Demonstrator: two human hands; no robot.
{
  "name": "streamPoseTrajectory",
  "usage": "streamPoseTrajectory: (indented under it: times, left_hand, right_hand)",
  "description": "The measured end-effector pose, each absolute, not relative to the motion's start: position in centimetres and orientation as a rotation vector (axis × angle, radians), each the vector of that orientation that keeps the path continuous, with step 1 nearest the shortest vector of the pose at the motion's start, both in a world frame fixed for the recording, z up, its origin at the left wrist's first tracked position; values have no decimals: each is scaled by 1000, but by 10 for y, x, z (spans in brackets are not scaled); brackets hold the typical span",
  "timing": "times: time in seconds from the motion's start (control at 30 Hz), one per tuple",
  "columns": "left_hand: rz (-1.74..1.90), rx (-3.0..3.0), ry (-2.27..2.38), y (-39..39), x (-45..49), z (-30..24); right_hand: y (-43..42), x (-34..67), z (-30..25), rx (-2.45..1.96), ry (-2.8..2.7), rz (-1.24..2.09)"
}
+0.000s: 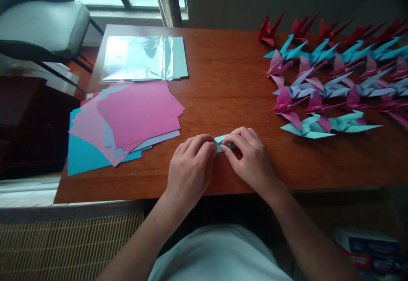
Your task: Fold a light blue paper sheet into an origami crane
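Note:
A small folded piece of pale mint paper [219,143] is held between my two hands, close to the front edge of the table. My left hand [193,162] pinches its left end with thumb and fingertips. From the other side, my right hand [251,157] grips the right end between thumb and index finger. Much of the folded paper is hidden behind my fingers, so its full shape does not show. Two mint paper cranes [314,126] sit to the right of my right hand.
Rows of red, blue, pink and lilac cranes [338,79] fill the right of the wooden table [223,81]. On the left lie loose coloured sheets [140,115], with a clear packet of mint paper [140,58] behind. A chair [44,26] stands beyond the table's left edge.

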State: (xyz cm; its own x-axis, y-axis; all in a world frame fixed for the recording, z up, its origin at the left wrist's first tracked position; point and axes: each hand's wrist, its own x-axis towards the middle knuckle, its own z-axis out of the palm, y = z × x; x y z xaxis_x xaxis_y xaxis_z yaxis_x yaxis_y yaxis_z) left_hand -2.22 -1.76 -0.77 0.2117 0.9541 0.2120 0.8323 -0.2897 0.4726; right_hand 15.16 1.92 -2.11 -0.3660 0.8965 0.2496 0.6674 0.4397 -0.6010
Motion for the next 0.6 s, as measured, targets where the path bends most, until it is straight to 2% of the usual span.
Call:
streamPoseTrajectory:
  times: [0.23, 0.43, 0.6]
  left_hand:
    - [622, 2385, 1731, -24, -21, -9]
    - [723, 2456, 1726, -25, -27, -13]
    - [837, 2322, 1895, -24, -31, -13]
  right_hand:
    - [18, 151, -22, -1271, -2124, 517]
    - [15, 152, -18, -1246, -2229, 380]
    - [15, 151, -20, -1166, -2256, 448]
